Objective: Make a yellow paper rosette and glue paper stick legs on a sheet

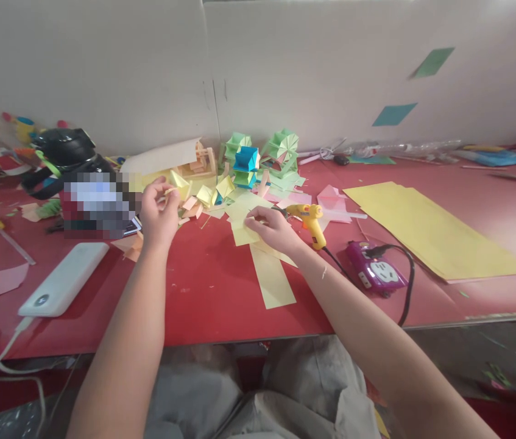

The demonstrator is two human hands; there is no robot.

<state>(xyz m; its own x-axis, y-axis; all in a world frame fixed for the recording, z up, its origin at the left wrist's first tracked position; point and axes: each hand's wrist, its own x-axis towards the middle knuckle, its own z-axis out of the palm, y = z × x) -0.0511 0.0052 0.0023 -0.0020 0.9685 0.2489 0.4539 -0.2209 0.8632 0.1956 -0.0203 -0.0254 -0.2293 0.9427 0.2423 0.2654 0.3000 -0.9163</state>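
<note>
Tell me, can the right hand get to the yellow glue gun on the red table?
Probably yes. The yellow glue gun lies just beside the right hand on the red table, with nothing between them, though the fingers already rest on a yellow paper strip.

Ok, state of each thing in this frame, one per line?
left hand: raised, pinching a small folded yellow piece
right hand: resting on yellow paper strips
glue gun: lying on the table, cord attached
power strip: plug inserted
yellow sheets: flat, stacked
power bank: lying flat, cabled
</note>
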